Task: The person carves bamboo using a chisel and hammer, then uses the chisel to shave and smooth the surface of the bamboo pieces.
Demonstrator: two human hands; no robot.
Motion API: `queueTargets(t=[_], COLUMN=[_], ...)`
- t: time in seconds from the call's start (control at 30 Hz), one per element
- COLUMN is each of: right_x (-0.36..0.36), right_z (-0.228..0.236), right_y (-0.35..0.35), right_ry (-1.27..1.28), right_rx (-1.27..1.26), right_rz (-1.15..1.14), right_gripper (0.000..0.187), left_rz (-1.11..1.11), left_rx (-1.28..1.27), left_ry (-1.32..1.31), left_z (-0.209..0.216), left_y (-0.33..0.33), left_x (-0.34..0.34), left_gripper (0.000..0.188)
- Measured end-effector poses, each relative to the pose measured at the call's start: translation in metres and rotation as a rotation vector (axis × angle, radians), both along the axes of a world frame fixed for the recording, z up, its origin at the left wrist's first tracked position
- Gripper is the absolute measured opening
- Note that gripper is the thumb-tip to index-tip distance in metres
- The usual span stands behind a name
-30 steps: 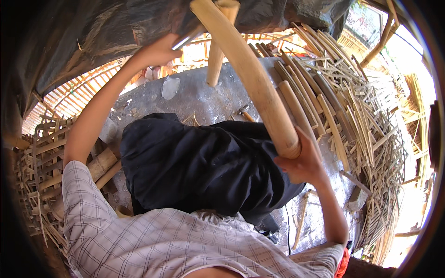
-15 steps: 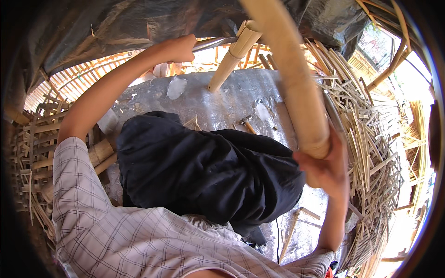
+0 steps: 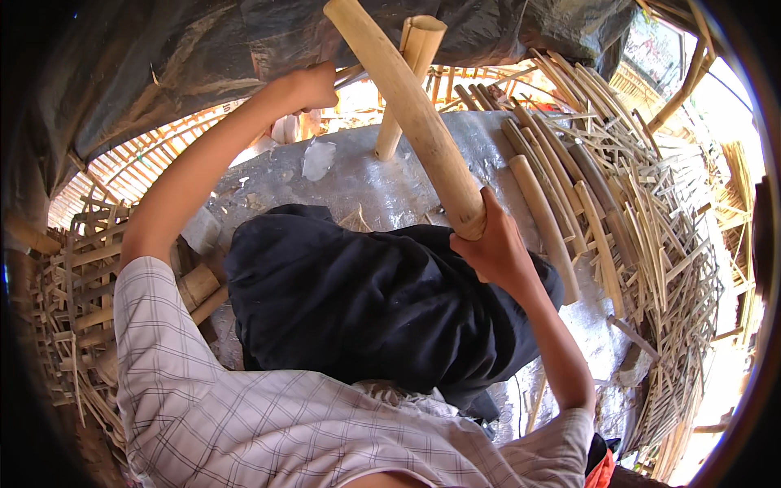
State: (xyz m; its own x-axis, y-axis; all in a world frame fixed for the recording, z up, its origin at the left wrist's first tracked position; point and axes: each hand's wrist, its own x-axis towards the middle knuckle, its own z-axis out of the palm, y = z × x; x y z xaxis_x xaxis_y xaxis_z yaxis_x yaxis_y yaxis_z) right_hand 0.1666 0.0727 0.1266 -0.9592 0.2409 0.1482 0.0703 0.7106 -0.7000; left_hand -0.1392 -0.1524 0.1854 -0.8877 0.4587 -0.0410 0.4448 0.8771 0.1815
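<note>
My right hand [image 3: 499, 248] is closed round the lower end of a thick bamboo stick [image 3: 411, 118], which slants up to the left. In this view the stick crosses in front of an upright length of bamboo [image 3: 390, 134], whose hollow end faces up and whose foot rests on the grey sheet. Beyond my lap, my left hand [image 3: 313, 88] is a fist round the handle of a long knife [image 3: 351, 77]. Its blade points right, towards the upright bamboo. The stick hides most of the blade and where it meets the bamboo.
Black cloth [image 3: 366, 301] covers my lap. Cut bamboo pieces [image 3: 547, 228] lie side by side on the grey sheet [image 3: 350, 175] to the right, next to a heap of split strips [image 3: 651, 236]. Woven bamboo [image 3: 93, 268] stands at left; dark plastic sheeting [image 3: 211, 49] hangs at the back.
My right hand has swung the bamboo stick left and inward, so it now lies across the upright bamboo in view. My left hand keeps its grip on the knife.
</note>
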Motion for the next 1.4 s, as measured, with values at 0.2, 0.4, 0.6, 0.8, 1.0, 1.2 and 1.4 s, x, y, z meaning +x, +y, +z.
queueTargets(t=[0.2, 0.4, 0.6, 0.8, 1.0, 1.2, 1.4], right_x=[0.008, 0.013, 0.005, -0.044, -0.041, -0.041, -0.034], right_z=[0.02, 0.1, 0.112, -0.012, -0.046, -0.008, 0.084], right_y=[-0.006, -0.014, -0.03, -0.044, -0.025, -0.017, -0.022], right_ry=[-0.215, 0.035, 0.672, 0.212, 0.073, -0.13, 0.358], right_rx=[-0.49, -0.273, -0.036, -0.023, 0.06, -0.248, 0.004], right_rz=[0.116, 0.175, 0.012, -0.204, 0.075, 0.117, 0.009], right_gripper=[0.049, 0.057, 0.054, 0.05, 0.05, 0.046, 0.043], left_rz=[0.035, -0.007, -0.005, -0.055, 0.134, 0.127, 0.053], left_rx=[-0.032, -0.041, -0.04, -0.017, 0.075, 0.063, 0.017], left_ry=[-0.067, -0.045, 0.001, 0.108, -0.037, -0.092, 0.052], left_z=[0.0, -0.004, -0.01, -0.018, -0.011, -0.016, -0.021], left_y=[-0.023, -0.024, -0.017, -0.027, -0.041, -0.046, -0.028], left_x=[-0.011, -0.018, -0.033, -0.042, -0.043, -0.053, -0.067], left_gripper=[0.043, 0.043, 0.044, 0.045, 0.043, 0.04, 0.04])
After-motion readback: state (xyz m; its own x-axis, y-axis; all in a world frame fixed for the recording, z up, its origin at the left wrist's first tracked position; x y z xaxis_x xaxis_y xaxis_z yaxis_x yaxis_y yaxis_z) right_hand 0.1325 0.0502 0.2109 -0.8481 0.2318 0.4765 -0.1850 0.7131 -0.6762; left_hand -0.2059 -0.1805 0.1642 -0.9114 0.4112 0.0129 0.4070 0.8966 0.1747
